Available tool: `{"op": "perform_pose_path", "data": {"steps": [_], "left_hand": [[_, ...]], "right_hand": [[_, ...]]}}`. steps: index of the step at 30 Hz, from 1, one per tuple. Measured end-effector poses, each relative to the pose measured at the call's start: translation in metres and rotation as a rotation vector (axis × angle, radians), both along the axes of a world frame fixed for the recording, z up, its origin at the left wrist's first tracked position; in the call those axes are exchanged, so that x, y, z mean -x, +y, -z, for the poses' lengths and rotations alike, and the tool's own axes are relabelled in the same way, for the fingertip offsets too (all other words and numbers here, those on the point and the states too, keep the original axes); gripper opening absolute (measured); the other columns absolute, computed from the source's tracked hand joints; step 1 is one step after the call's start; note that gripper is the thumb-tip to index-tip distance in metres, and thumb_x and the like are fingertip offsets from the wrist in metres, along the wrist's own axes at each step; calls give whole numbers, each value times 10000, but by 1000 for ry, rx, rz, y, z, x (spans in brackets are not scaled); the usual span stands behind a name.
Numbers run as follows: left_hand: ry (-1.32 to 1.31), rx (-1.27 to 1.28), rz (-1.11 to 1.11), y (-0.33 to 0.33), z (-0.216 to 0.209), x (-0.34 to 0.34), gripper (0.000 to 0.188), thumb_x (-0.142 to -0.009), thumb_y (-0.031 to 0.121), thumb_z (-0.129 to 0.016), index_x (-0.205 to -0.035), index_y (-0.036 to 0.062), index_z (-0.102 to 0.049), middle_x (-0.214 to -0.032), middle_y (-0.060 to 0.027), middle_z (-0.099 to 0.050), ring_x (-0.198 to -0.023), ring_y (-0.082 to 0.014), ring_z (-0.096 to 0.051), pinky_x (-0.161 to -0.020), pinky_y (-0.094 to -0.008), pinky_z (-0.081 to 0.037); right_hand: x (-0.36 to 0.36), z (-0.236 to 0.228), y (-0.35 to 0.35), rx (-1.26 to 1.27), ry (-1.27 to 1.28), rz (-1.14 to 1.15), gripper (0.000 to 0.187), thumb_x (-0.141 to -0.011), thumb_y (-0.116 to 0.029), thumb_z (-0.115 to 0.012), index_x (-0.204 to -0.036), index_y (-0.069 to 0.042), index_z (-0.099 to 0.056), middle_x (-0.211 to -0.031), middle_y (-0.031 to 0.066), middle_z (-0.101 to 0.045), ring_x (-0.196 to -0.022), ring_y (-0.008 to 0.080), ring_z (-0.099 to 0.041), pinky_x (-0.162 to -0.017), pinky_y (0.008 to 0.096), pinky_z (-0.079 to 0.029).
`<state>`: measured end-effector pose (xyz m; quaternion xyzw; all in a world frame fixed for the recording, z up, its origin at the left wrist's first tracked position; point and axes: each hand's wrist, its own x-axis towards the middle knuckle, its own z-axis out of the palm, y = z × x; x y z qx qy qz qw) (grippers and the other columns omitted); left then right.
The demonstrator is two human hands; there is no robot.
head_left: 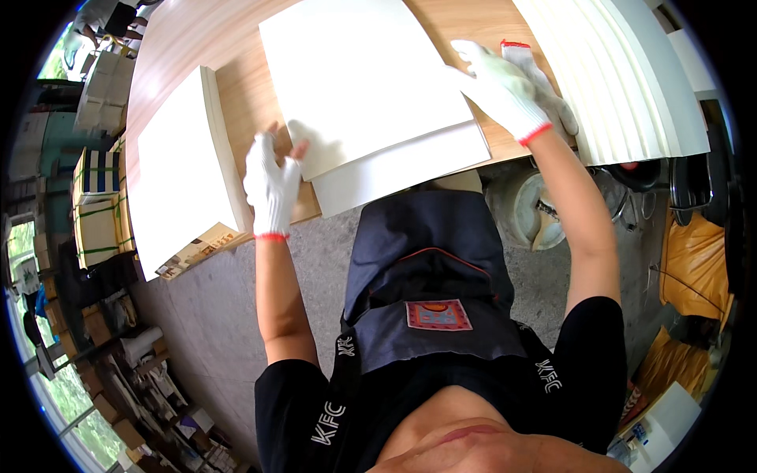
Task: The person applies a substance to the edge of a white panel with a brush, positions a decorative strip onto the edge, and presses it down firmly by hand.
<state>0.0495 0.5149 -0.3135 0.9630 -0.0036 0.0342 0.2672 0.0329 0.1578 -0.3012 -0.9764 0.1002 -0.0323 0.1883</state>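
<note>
The fingers [299,149] of the left hand [273,189] are spread, their tips bare beyond a white glove, just beside the big white sheet [363,79] at its half past seven; whether they touch it, I can't tell from here. Over at three o'clock, the right hand [505,85], gloved too, reaches the sheet's edge with its thumb held apart from the other fingers. The sheet lies on the wooden counter [177,39], overlapping another white sheet [402,175] that peeks out at six o'clock. A loose glove [516,51] rests beside the right hand. Farther out stand a thick white stack [177,169] at eight o'clock and layered white panels [615,71] at three.
</note>
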Motion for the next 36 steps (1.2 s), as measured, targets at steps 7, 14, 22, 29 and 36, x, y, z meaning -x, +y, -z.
{"op": "perform_pose_path", "data": {"steps": [7, 14, 22, 29, 36], "left_hand": [[-250, -18, 206, 5, 24, 55, 565, -755, 292, -843, -1208, 21, -644, -1445, -184, -522, -1366, -385, -438, -1109, -440, -401], [-237, -126, 257, 10, 26, 61, 580, -712, 275, -872, -1174, -3, -658, -1446, -188, -523, -1351, -403, -459, -1117, -462, -382], [-289, -72, 236, 5, 26, 76, 517, -689, 106, -872, -1155, -13, -682, -1425, -163, -553, -1294, -344, -510, -1077, -389, -436], [-254, -74, 260, 7, 24, 75, 440, -680, 182, -876, -1008, -38, -680, -1417, -208, -544, -1318, -412, -481, -1083, -443, -416], [-303, -108, 316, 10, 27, 69, 424, -677, 237, -870, -958, -11, -673, -1388, -204, -560, -1290, -410, -490, -1109, -527, -348]], "right_hand": [[76, 15, 2, 275, -52, -174, 843, -838, -642, -647, -1443, -82, -467, -1498, 141, -447, -1418, 310, -368, -1154, 464, -305], [87, 38, -5, 124, -141, -289, 903, -773, -594, -727, -1444, -57, -454, -1534, 104, -398, -1453, 277, -305, -1204, 446, -239], [109, 41, -5, 83, -196, -274, 919, -757, -560, -758, -1457, -70, -418, -1547, 110, -372, -1471, 287, -273, -1222, 457, -208], [106, 41, -2, 120, -168, -266, 917, -766, -571, -748, -1466, -79, -421, -1562, 97, -358, -1479, 286, -262, -1228, 452, -193], [109, 37, -2, 90, -109, -225, 925, -777, -498, -779, -1495, -59, -395, -1568, 114, -363, -1482, 293, -272, -1220, 462, -201]]}}
